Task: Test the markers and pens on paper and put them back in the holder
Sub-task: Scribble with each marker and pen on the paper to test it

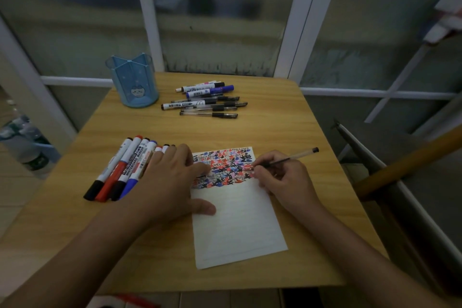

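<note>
A sheet of white paper (237, 222) lies on the wooden table (287, 127), its top part covered with red, blue and black scribbles. My right hand (282, 180) grips a clear pen (297, 156), tip down on the scribbled area. My left hand (172, 182) rests flat, fingers on the paper's left edge and over a row of whiteboard markers (120, 170). A second pile of markers and pens (210, 101) lies farther back. The blue holder (135, 82) stands at the back left and looks empty.
Frosted glass panels with white frames (290, 32) rise right behind the table. A wooden pole (410, 157) and metal rail slant at the right. Water bottles (27, 142) stand on the floor at the left.
</note>
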`<action>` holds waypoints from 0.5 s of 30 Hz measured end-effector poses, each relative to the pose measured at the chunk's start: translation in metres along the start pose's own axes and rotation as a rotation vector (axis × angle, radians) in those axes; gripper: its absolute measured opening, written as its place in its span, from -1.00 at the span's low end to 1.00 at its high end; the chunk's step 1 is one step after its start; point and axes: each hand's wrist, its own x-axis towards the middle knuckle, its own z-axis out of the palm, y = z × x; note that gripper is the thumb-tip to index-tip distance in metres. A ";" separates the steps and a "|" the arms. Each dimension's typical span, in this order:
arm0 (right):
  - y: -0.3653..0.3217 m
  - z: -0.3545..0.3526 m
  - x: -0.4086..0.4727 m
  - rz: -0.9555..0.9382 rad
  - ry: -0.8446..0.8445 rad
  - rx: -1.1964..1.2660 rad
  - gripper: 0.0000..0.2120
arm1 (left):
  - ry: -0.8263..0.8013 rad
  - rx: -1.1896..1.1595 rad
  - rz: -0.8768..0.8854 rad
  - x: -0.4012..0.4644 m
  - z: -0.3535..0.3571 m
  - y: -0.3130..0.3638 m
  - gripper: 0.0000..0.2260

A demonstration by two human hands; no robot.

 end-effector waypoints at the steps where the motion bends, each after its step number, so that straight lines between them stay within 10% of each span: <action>1: -0.001 -0.001 0.000 0.000 -0.005 0.023 -0.87 | 0.000 -0.011 0.003 0.000 0.000 0.000 -0.16; 9: -0.011 -0.005 0.002 0.037 -0.007 0.105 -0.83 | 0.337 -0.405 0.063 0.002 -0.006 -0.004 -0.48; 15: -0.016 -0.004 0.000 0.078 -0.019 0.211 -0.83 | 0.389 -0.311 0.174 0.008 -0.005 0.003 0.09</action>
